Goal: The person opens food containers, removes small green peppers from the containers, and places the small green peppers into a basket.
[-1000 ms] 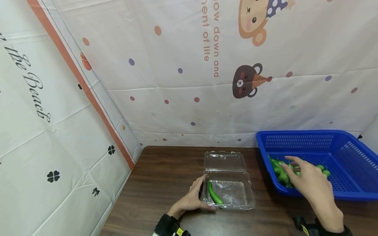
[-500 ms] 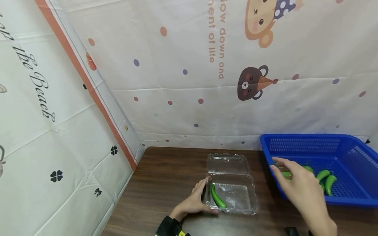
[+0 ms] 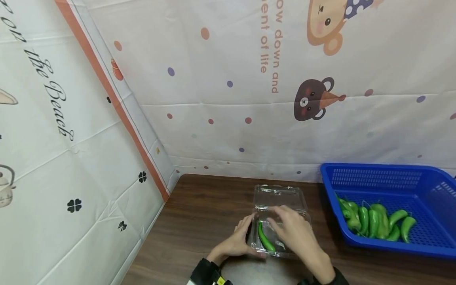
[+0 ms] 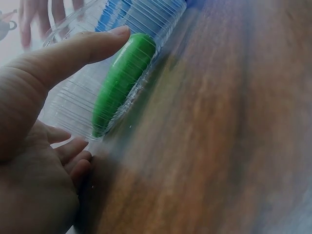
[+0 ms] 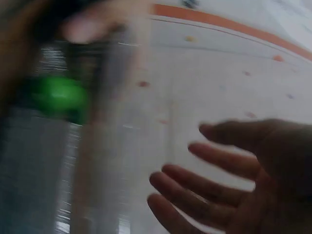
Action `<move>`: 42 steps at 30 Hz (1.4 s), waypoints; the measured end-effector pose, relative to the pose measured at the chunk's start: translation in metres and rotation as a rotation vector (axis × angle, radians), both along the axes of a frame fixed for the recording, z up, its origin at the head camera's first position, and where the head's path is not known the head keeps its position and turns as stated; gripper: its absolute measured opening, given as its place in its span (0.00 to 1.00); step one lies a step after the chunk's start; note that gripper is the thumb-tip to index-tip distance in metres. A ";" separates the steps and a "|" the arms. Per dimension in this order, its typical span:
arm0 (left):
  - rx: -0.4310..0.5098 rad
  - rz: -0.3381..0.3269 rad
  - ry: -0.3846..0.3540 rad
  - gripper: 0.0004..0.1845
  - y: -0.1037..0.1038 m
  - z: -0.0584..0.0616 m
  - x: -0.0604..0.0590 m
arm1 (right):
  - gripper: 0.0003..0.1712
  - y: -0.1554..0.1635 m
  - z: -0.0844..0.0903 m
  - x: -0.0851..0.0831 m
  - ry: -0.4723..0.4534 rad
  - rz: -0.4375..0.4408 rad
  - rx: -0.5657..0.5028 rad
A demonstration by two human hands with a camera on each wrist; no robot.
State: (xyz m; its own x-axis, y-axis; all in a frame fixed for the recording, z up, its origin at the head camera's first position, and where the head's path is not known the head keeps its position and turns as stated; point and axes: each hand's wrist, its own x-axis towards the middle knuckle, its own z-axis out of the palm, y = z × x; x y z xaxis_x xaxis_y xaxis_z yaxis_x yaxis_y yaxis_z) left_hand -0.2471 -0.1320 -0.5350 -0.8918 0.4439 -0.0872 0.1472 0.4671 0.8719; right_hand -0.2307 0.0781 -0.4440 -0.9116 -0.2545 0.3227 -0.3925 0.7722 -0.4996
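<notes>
A clear plastic clamshell box lies on the table with its lid folded back. One green chili pepper lies along the box's left side; in the left wrist view the pepper shows through the ribbed wall. My left hand holds the box at its left side, thumb along the front edge and fingers toward the back. Over the box hovers my right hand, covering part of its inside. The right wrist view shows that hand with fingers spread and nothing between them.
At the right stands a blue plastic basket, with several green peppers grouped at its left end. Brown wood-look table surrounds the box. A printed white cloth hangs behind it.
My right hand has moved left from above the basket to above the clamshell box. The left hand stays at the box, and the pepper in it has not moved. The head view has shifted slightly.
</notes>
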 end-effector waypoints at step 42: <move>0.012 -0.013 -0.041 0.65 -0.002 -0.002 -0.002 | 0.40 -0.012 -0.024 -0.028 -0.413 0.302 0.420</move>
State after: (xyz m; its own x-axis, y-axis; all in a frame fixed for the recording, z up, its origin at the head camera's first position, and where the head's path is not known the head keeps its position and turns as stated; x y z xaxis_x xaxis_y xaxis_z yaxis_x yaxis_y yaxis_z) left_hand -0.2493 -0.1344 -0.5371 -0.8819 0.4565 -0.1176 0.1175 0.4545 0.8830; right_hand -0.2590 0.0659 -0.4682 -0.8083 -0.5461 -0.2202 -0.4630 0.8205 -0.3353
